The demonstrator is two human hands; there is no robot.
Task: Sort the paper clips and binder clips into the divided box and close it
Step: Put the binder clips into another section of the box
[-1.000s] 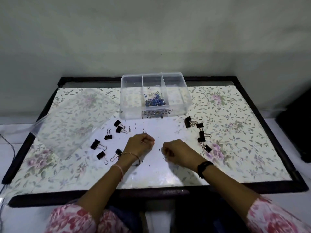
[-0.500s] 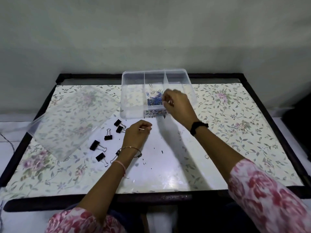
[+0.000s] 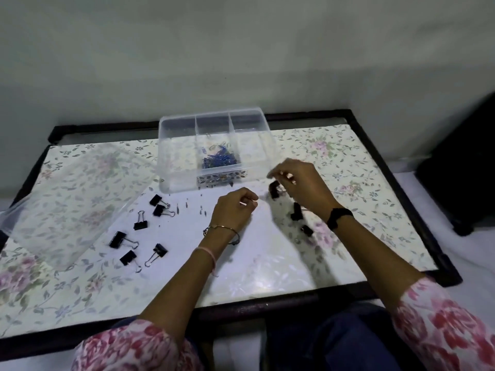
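Observation:
The clear divided box (image 3: 171, 145) stands open at the back, with blue paper clips (image 3: 219, 159) piled in its middle compartment. Several black binder clips (image 3: 117, 239) lie to the left on the table. Three more binder clips sit at the right, one (image 3: 274, 190) just under my right hand's fingertips. My right hand (image 3: 302, 183) hovers there with bent fingers; blur hides whether it touches that clip. My left hand (image 3: 233, 210) rests in front of the box, thumb and forefinger pinched on a small pale paper clip. A few loose paper clips (image 3: 185, 204) lie near the box front.
The box's clear lid (image 3: 67, 199) lies tilted at the left, partly over the table's edge. The floral table cover (image 3: 361, 183) ends at a black frame (image 3: 401, 188). A dark object (image 3: 466, 172) stands off the table to the right.
My right hand went from the table to over the box's middle compartment, then came back down to the right-hand binder clips. My left hand stayed pinched and shifted slightly toward the box.

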